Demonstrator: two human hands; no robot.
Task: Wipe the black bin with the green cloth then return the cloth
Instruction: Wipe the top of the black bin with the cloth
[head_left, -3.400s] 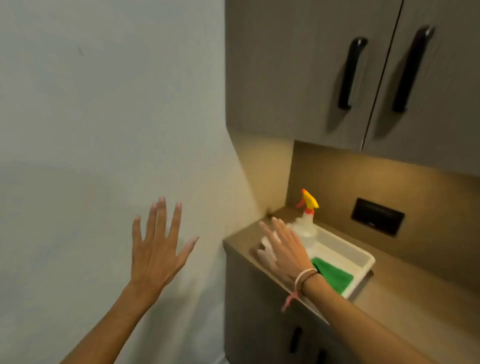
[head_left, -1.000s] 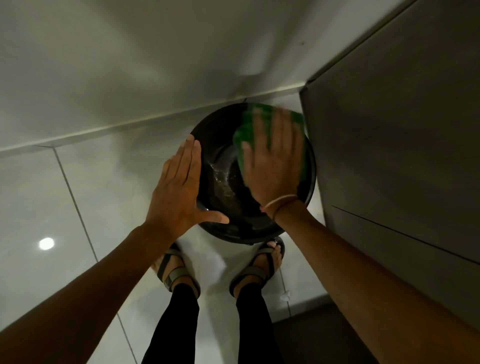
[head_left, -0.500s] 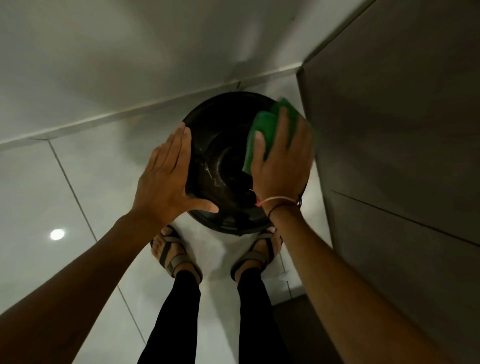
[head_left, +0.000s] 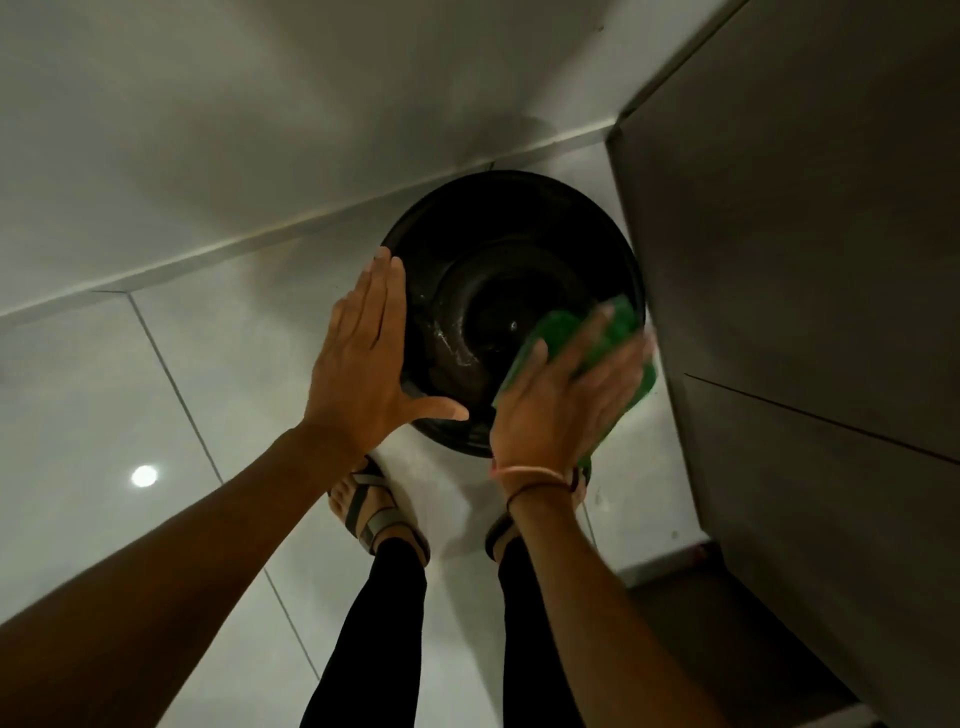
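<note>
A pale tiled floor (head_left: 130, 405) filled most of the view, meeting a light wall (head_left: 260, 104) along a skirting line at the top. A tall grey cabinet (head_left: 805, 260) stood on the right side, its side panel running down the frame.

The black bin (head_left: 498, 218), round and seen from above, stood on the floor in the corner, close against the cabinet and near the wall. Wet streaks glinted on its inner surface.

Below the bin stood the person's legs in black trousers (head_left: 384, 623), with a strapped sandal (head_left: 371, 506) on the left foot just beside the bin's near edge; the right foot was mostly hidden behind the right wrist.

The left hand (head_left: 358, 364) lay flat and open against the bin's left rim, fingers together and thumb spread across the near edge, holding nothing. The right hand (head_left: 566, 400), its fingers spread and blurred, pressed the green cloth (head_left: 618, 332) onto the bin's right rim, next to the cabinet; the cloth showed between and beyond the fingers. A thin bracelet (head_left: 530, 475) circled the right wrist.

A small bright spot of light (head_left: 144, 475) reflected off the floor to the left.
</note>
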